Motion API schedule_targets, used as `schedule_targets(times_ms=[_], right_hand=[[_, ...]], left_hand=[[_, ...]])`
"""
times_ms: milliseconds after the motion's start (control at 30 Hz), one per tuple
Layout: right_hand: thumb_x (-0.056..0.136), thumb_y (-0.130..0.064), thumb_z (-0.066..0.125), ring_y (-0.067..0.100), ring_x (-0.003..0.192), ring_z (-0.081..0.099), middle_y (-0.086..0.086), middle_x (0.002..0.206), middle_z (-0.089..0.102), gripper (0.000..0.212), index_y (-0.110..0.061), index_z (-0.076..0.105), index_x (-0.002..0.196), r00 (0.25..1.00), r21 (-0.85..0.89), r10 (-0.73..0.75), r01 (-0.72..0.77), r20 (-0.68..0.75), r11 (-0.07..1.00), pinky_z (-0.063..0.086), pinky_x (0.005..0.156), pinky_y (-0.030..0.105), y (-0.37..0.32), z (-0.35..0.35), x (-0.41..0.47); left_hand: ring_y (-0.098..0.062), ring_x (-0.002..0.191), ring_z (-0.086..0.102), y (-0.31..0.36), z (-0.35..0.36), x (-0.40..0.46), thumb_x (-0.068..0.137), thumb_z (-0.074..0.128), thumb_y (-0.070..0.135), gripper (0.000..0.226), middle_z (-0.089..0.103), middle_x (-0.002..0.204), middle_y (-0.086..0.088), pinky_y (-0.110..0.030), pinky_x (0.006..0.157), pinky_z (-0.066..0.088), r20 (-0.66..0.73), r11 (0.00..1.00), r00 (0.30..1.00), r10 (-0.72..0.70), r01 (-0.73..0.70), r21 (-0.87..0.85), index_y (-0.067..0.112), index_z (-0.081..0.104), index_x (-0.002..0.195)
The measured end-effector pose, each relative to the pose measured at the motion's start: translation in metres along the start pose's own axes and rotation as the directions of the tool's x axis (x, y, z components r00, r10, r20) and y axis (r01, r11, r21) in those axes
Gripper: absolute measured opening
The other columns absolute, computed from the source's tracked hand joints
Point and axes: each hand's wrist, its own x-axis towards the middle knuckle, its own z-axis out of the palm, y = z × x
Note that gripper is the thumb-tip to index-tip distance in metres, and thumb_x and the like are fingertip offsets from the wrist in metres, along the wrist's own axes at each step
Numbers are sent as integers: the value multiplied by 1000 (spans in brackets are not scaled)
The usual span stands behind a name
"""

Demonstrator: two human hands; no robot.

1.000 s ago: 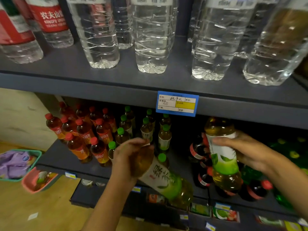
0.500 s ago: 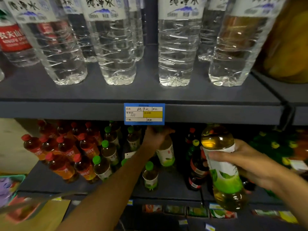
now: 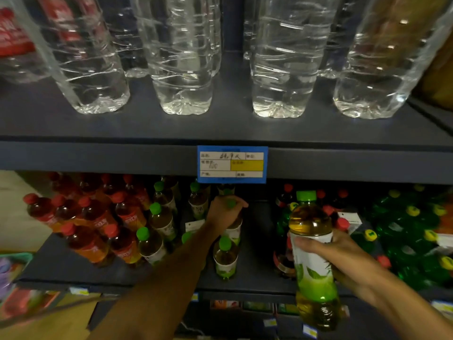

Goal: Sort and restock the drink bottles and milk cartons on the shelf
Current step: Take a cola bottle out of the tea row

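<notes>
My right hand point(image 3: 343, 261) grips a green tea bottle point(image 3: 315, 263) with a green cap, upright in front of the lower shelf point(image 3: 257, 280). My left hand point(image 3: 224, 213) reaches into that shelf and holds the top of a second green tea bottle point(image 3: 234, 230) standing in the green-capped row. Another green tea bottle point(image 3: 225, 260) stands just in front of it. More green-capped bottles point(image 3: 160, 220) stand to the left.
Red-capped tea bottles point(image 3: 93, 222) fill the shelf's left; dark red-capped bottles point(image 3: 283, 261) and green yellow-capped bottles point(image 3: 414, 231) fill the right. Large water bottles point(image 3: 182, 69) line the upper shelf above a blue price tag point(image 3: 231, 164). Baskets point(image 3: 14, 266) sit on the floor at left.
My left hand carried its green tea bottle from a tilt in front of the shelf to upright inside the green-capped row. The right hand kept its bottle, and the view shifted.
</notes>
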Motion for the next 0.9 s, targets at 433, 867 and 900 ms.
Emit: schedule_targets(times_ms=[433, 867, 900], right_hand=[[52, -39, 92, 24, 92, 74, 8, 99, 77, 50, -22, 77, 97, 998, 19, -11, 12, -59, 1000, 57, 78, 36, 5, 19, 2], [50, -39, 82, 25, 92, 74, 9, 98, 77, 51, -20, 77, 97, 995, 27, 16, -13, -102, 1000, 56, 87, 44, 2, 24, -5], [50, -39, 84, 25, 92, 74, 9, 98, 77, 52, -20, 77, 98, 994, 26, 21, -19, -104, 999, 56, 89, 46, 2, 24, -6]], left_hand=[[13, 79, 52, -47, 7, 10, 93, 57, 14, 34, 59, 86, 27, -8, 78, 38, 36, 991, 999, -27, 22, 133, 42, 63, 73], [20, 82, 55, -50, 19, 13, 85, 67, 15, 28, 62, 85, 31, -2, 79, 38, 106, 993, 994, 26, -38, 112, 42, 65, 79], [18, 85, 58, -50, 17, 11, 83, 71, 15, 28, 64, 88, 29, -4, 82, 42, 115, 996, 993, 40, -49, 79, 42, 66, 83]])
